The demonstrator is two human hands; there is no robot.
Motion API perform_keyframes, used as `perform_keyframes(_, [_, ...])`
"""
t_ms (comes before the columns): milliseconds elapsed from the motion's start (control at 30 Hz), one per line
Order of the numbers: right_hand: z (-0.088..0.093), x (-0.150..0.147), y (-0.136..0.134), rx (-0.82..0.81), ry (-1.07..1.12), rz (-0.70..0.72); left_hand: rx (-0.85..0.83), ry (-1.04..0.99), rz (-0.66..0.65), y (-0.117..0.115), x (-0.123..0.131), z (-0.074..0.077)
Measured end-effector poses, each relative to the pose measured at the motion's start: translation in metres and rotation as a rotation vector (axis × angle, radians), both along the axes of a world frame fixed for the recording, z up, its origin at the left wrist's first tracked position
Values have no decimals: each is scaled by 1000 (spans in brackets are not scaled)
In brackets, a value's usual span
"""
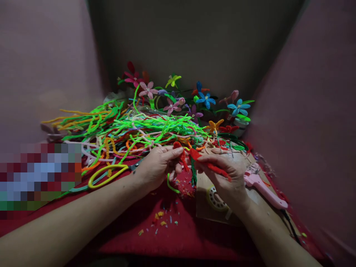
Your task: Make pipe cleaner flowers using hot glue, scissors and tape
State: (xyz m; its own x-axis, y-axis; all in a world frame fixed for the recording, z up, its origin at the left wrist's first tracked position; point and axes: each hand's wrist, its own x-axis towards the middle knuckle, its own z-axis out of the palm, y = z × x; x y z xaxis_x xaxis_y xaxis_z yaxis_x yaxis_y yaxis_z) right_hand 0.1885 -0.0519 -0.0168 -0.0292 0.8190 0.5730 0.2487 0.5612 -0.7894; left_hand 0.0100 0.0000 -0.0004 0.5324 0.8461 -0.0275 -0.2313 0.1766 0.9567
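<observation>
My left hand (pixel 157 165) pinches a short, looped red pipe cleaner (pixel 181 155) between thumb and fingers. Just to its right, my right hand (pixel 226 176) is closed on another red pipe cleaner (pixel 213 167), whose rounded end points at the left hand. A small gap separates the two red pieces. Below and between the hands hangs or lies a dark green pipe cleaner (pixel 193 171); which of these I cannot tell. Yellow-handled scissors (pixel 96 177) lie by my left wrist, their blades partly hidden behind the hand.
A heap of loose pipe cleaners (pixel 155 128) spreads behind the hands, with several finished pipe-cleaner flowers (pixel 205 99) beyond. At right, a cardboard sheet (pixel 204 207) carries a pink glue gun (pixel 267 191) and a tape roll (pixel 214 202). Coloured scraps (pixel 160 215) dot the red cloth (pixel 133 237).
</observation>
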Motion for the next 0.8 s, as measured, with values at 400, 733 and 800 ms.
perform_keyframes(400, [-4, -3, 4, -152, 204, -50, 63, 152, -115, -11, 3, 0])
perform_keyframes(733, [-2, -16, 1, -386, 328, 28, 191, 308, -63, -17, 8, 5])
perform_keyframes(800, [-2, -16, 2, -463, 327, 50, 215, 339, -38, -19, 8, 6])
